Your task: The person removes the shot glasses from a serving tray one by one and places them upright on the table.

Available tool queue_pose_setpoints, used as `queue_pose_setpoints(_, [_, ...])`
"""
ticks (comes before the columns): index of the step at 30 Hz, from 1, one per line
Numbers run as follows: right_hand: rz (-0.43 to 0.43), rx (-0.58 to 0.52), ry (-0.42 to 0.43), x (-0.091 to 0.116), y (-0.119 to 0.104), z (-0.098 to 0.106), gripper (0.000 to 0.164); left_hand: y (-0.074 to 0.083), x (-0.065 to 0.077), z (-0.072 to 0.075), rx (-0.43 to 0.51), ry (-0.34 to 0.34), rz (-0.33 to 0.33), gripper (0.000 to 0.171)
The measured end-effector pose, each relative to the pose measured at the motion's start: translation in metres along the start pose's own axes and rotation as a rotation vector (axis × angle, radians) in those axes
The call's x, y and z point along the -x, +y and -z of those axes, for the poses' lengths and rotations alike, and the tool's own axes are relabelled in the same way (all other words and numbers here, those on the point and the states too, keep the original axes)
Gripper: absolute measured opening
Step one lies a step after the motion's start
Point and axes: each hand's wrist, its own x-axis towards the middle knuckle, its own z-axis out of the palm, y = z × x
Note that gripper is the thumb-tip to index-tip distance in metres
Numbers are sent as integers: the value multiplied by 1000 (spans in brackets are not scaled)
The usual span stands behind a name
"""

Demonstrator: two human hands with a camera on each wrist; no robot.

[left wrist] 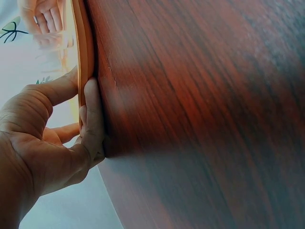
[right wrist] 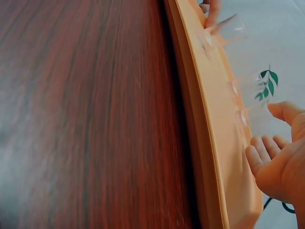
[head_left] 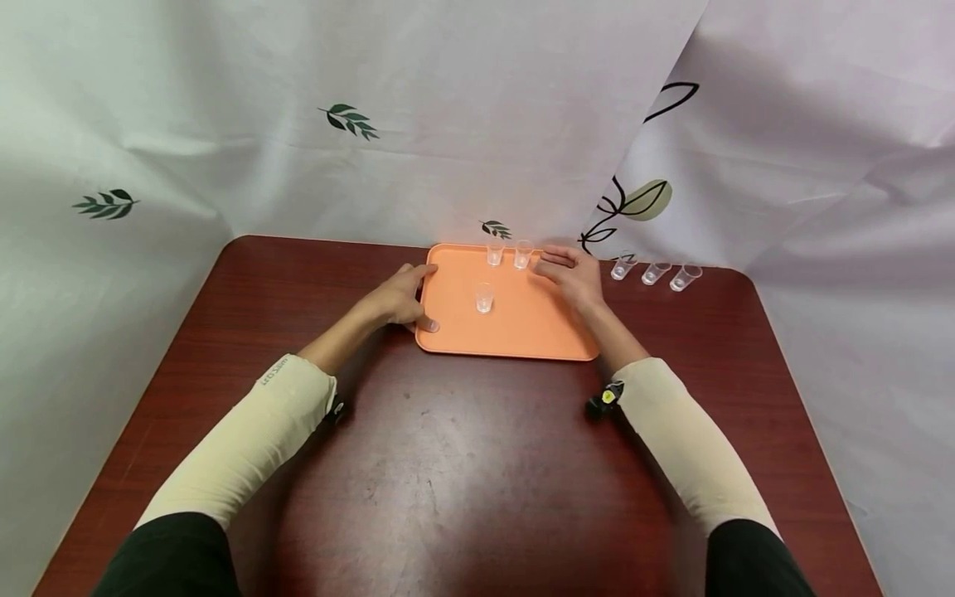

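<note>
The right hand (head_left: 573, 278) hides the tray's (head_left: 515, 336) far right corner; whether it touches the nearest cup (head_left: 523, 255) is unclear. The head view's bottom edge cuts off the table (head_left: 448, 473) and both dark sleeves (head_left: 173, 557). Cups on the tray blur in the left wrist view; the right wrist view's top edge crops the left hand (right wrist: 213, 12).

Dark red-brown wooden table (head_left: 462, 514), streaky grain, far corners rounded. Creased pale cloth (head_left: 224, 66) hanging like wall behind far edge, dark green leaf sprigs (head_left: 348, 121) scattered over it. Second cloth (head_left: 821, 99), faintly pinkish, behind far right corner; slanting line where both meet. Black-outlined plant print (head_left: 647, 200) there, one leaf filled green. Soft light, whitish sheen (head_left: 395, 439) across middle of table.
</note>
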Motion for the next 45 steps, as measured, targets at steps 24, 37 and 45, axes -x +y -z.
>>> queue_pose_setpoints(24, [72, 63, 26, -9, 5, -32, 46, -2, 4, -1, -32, 4, -3, 119])
queue_pose_setpoints(37, [93, 77, 15, 6, 5, -13, 42, 0, 3, -4, -15, 1, -11, 119])
queue_pose_setpoints(45, [111, 94, 5, 17, -4, -2, 44, -1, 1, -1, -30, 1, -11, 119])
